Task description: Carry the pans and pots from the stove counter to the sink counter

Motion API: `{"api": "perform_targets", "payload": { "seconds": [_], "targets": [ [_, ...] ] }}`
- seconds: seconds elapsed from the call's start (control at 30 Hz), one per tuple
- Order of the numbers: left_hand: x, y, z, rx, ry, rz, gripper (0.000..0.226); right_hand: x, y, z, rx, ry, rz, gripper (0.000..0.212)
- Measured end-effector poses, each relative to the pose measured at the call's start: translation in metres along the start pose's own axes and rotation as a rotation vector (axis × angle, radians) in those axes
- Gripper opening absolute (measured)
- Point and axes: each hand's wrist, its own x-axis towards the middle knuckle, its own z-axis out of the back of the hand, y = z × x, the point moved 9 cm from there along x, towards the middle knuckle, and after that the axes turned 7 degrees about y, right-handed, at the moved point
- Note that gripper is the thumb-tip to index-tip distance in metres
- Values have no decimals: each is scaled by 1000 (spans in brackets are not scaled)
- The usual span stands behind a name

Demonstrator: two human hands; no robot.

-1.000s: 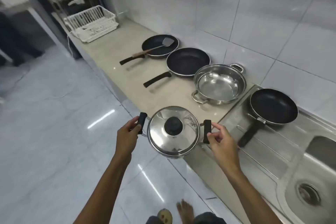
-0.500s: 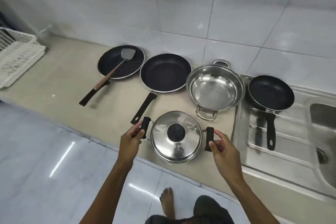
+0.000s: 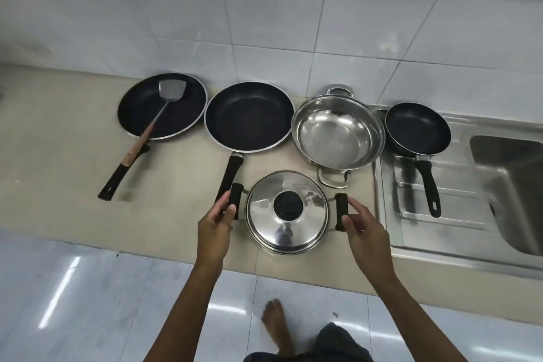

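A steel pot with a lid and a black knob (image 3: 308,214) is at the front of the beige counter (image 3: 58,141), just left of the drainboard. My left hand (image 3: 214,223) grips its left black handle and my right hand (image 3: 361,226) pinches its right one. I cannot tell whether the pot rests on the counter or hangs just above it. Behind it, in a row, are a black frying pan (image 3: 138,123) with a spatula (image 3: 172,91) in it, a second black frying pan (image 3: 249,117) and an open steel pot (image 3: 335,135). A small black frying pan (image 3: 417,129) sits on the drainboard (image 3: 470,206).
The steel sink basin (image 3: 514,185) lies at the far right. A white tiled wall runs behind the counter. The middle pan's long handle (image 3: 230,173) points at my left hand. Bare counter stretches to the left. My bare foot (image 3: 276,323) stands on the glossy floor tiles.
The view has swung round to face the counter squarely. The lidded pot, held in both hands throughout, has moved from beyond the counter's front edge to over the counter, in front of the open steel pot.
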Motion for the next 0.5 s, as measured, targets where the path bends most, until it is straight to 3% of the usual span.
{"api": "perform_targets", "payload": {
  "seconds": [0.3, 0.5],
  "targets": [
    [-3, 3, -7, 80, -97, -65, 39, -9, 2, -4, 61, -37, -15, 42],
    [-24, -3, -16, 347, -129, -122, 51, -16, 14, -11, -226, -2, 93, 51]
  ]
}}
